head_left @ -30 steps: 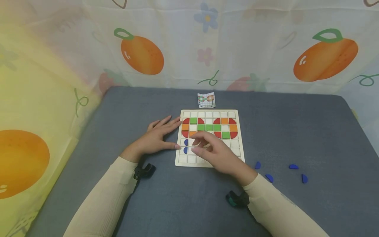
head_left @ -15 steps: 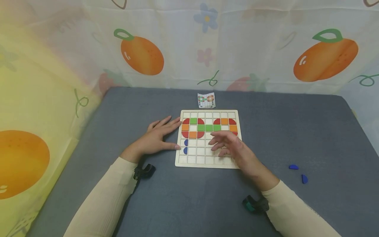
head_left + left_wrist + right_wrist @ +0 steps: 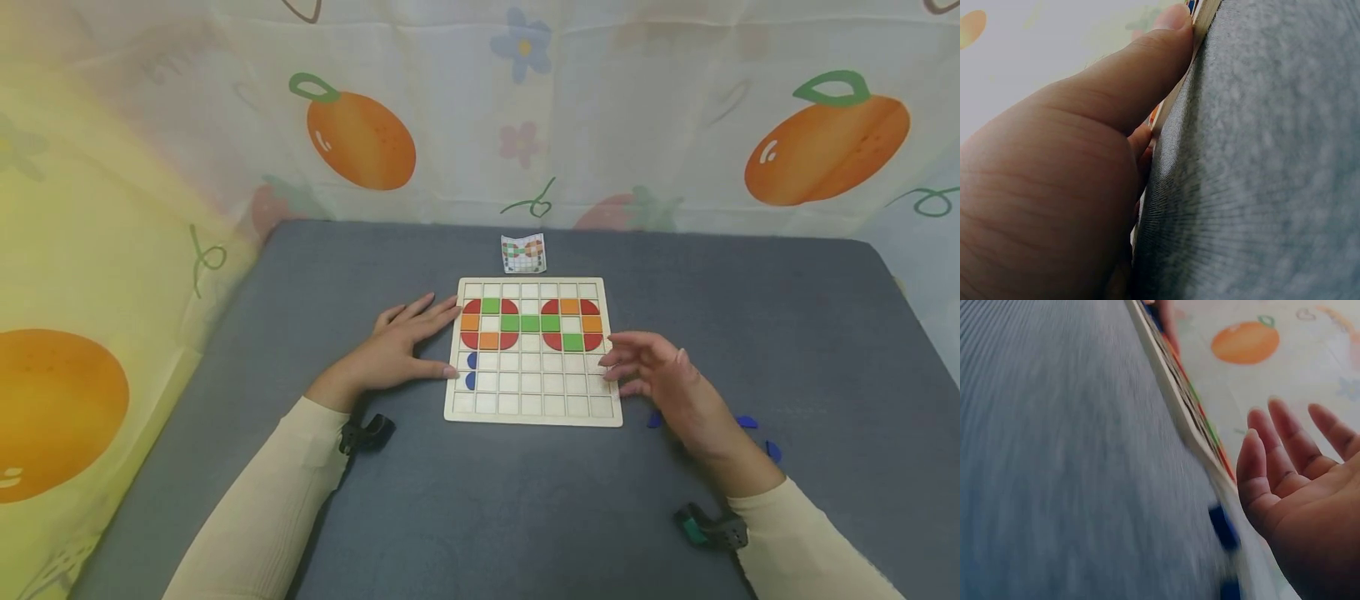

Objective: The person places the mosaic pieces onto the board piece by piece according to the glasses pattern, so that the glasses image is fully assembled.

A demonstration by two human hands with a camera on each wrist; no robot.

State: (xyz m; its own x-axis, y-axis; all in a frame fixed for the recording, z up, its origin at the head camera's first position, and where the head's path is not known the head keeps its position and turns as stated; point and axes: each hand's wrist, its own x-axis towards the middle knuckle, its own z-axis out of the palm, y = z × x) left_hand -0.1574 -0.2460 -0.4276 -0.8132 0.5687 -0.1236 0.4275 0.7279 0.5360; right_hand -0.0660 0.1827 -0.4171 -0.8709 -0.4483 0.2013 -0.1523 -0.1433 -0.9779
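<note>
A pale wooden grid board [image 3: 529, 410] lies on the grey table with red, orange and green pieces forming two rounded rings joined by a green bar. Two blue half-round pieces [image 3: 471, 381] sit in its left column. My left hand [image 3: 388, 353] rests at the board's left edge, fingers spread, thumb and fingertips touching the rim, as the left wrist view also shows. My right hand [image 3: 675, 387] hovers over the board's right edge with loosely bent fingers and holds nothing. Under and beside it lie loose blue half-round pieces [image 3: 773, 452], partly hidden by the hand.
A small printed card [image 3: 523, 253] with a coloured pattern stands just behind the board. The grey cloth-covered table [image 3: 465, 508] stretches around on all sides. A fruit-patterned curtain [image 3: 637, 108] hangs along the back and left.
My right hand has moved rightward from the board's left-middle, over its right side, to its right edge near the loose blue pieces. My left hand has stayed still.
</note>
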